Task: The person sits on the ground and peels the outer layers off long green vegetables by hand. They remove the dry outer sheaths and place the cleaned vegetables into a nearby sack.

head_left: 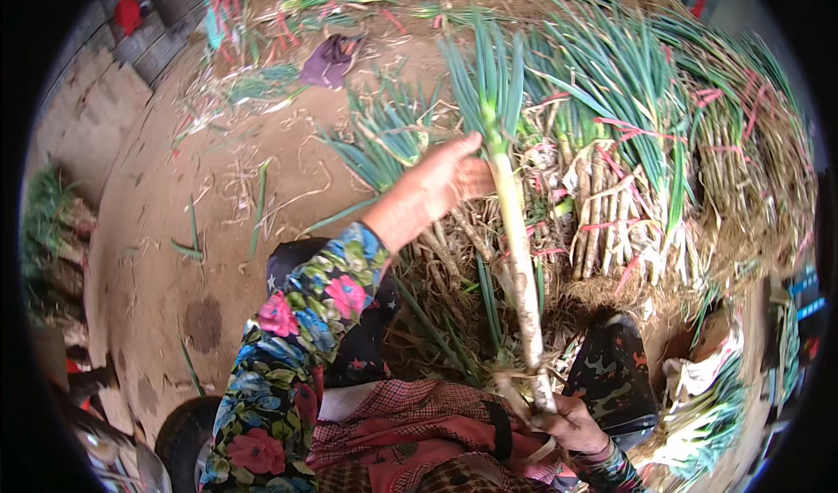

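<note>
A long green onion stalk (pixel 515 238) stands tilted before me, its white shaft low and its green leaves (pixel 488 77) fanned out at the top. My right hand (pixel 573 424) grips its root end close to my lap, where strips of dry outer skin (pixel 514 395) hang loose. Blurred by motion, my left hand (pixel 452 173) is beside the upper shaft, thumb apart from the fingers. The shaft hides those fingertips, so whether they touch it is unclear. Behind lie loose green onions (pixel 393 136) with soil and roots on them.
Bundles of green onions tied with pink strips (pixel 605 225) stand at the right, more (pixel 727 133) beyond. A purple cloth (pixel 332 60) and leaf scraps (pixel 258 208) lie on the dirt floor (pixel 160 225). Trimmed onions (pixel 704 421) lie at my right, near a black tyre-like object (pixel 186 434) at left.
</note>
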The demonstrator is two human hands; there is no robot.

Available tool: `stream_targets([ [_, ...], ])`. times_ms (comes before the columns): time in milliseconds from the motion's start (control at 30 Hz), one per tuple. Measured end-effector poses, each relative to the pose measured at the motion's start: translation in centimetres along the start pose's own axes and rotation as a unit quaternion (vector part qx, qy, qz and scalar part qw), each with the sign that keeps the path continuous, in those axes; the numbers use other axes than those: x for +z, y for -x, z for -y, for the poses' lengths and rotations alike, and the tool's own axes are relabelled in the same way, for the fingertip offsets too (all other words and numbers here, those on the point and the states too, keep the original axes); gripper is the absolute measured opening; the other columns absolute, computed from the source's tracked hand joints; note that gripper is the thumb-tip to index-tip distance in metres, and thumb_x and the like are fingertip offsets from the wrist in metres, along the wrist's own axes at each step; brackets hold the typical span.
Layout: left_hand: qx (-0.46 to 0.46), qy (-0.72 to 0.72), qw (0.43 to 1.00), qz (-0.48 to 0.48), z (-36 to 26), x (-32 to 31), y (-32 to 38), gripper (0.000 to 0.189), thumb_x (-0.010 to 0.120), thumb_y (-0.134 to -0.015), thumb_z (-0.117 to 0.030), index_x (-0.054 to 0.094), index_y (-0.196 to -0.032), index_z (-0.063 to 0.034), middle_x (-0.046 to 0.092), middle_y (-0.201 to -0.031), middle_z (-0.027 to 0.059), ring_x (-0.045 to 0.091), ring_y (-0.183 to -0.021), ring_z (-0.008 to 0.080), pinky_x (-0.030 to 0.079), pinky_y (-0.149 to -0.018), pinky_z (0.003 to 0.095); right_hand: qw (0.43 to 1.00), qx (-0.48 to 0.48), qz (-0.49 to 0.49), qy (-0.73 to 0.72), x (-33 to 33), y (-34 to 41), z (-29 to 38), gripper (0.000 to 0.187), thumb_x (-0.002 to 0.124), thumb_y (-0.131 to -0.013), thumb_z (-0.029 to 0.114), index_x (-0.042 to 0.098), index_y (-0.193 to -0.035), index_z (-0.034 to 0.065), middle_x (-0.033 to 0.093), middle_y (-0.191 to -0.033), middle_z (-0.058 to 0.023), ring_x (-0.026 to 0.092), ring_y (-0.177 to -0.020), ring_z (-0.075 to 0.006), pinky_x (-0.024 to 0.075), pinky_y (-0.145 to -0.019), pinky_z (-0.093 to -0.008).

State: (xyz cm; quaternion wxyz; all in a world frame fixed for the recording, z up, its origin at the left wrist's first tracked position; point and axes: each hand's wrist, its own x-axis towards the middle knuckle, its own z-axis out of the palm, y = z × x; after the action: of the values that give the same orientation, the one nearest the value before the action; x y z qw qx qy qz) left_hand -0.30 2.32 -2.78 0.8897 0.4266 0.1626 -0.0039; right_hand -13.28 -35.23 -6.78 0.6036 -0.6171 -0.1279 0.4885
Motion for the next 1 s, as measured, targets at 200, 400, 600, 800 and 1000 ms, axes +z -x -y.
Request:
stream_targets([
  [200, 0.09, 0.111, 0.975, 0.168, -4.0, 1.9, -1.3, 0.03, 0.063, -0.085, -0.018, 0.053, -0.106, 0.0, 0.061, -0.102, 0.0198, 0.061, -0.093, 0.0299, 0.053, -0.081, 0.0432, 0.988, 0.039, 0.11, 0.102, 0.4, -3.7, -1.0, 0.032, 0.057, -0.089, 0.019, 0.056, -0.114, -0.0011, 0.061, -0.095, -0.0024, 0.053, -0.087, -0.0092, 0.0442, -0.078, -0.0243],
  [400, 0.094, 0.074, 0.991, 0.066, -3.6, -0.6, -3.7, 0.029, 0.061, -0.086, -0.016, 0.052, -0.108, 0.0008, 0.062, -0.099, 0.0187, 0.063, -0.088, 0.0289, 0.053, -0.077, 0.0414, 0.955, -0.214, 0.031, 0.203, -0.9, -14.4, 1.2, 0.055, 0.066, -0.084, 0.015, 0.039, -0.127, -0.005, 0.055, -0.112, -0.0154, 0.06, -0.09, -0.0185, 0.0522, -0.076, -0.0255],
  [600, 0.12, -0.007, 0.992, 0.031, -2.8, 0.2, -3.0, 0.078, 0.065, -0.077, -0.002, 0.018, -0.136, -0.0184, 0.056, -0.098, 0.0099, 0.06, -0.082, 0.0262, 0.05, -0.073, 0.0471, 0.906, -0.329, -0.218, 0.152, 5.3, -25.1, 12.1, 0.051, 0.068, -0.082, 0.016, 0.043, -0.123, -0.0018, 0.06, -0.093, -0.0089, 0.057, -0.078, -0.0169, 0.0483, -0.068, -0.0299],
  [800, 0.297, -0.185, 0.931, -0.107, -8.8, -2.1, -0.8, 0.106, 0.072, -0.072, -0.005, -0.005, -0.144, -0.0235, 0.058, -0.106, 0.0113, 0.059, -0.097, 0.0244, 0.046, -0.089, 0.0491, 0.936, -0.204, -0.001, -0.287, 1.9, -25.4, 12.4, 0.032, 0.055, -0.09, 0.018, 0.053, -0.115, -0.0013, 0.058, -0.073, -0.0061, 0.047, -0.048, -0.011, 0.0381, -0.042, -0.0218],
  [1000, 0.024, -0.11, 0.993, 0.037, -3.5, -2.6, -2.6, 0.095, 0.076, -0.073, -0.022, 0.013, -0.143, -0.0032, 0.058, -0.112, 0.0196, 0.06, -0.098, 0.0298, 0.045, -0.087, 0.0495, 0.897, -0.147, 0.113, -0.402, 0.7, -24.1, 11.8, 0.037, 0.05, -0.094, 0.03, 0.052, -0.114, -0.0003, 0.05, -0.066, -0.0042, 0.043, -0.049, -0.01, 0.0337, -0.042, -0.0215],
])
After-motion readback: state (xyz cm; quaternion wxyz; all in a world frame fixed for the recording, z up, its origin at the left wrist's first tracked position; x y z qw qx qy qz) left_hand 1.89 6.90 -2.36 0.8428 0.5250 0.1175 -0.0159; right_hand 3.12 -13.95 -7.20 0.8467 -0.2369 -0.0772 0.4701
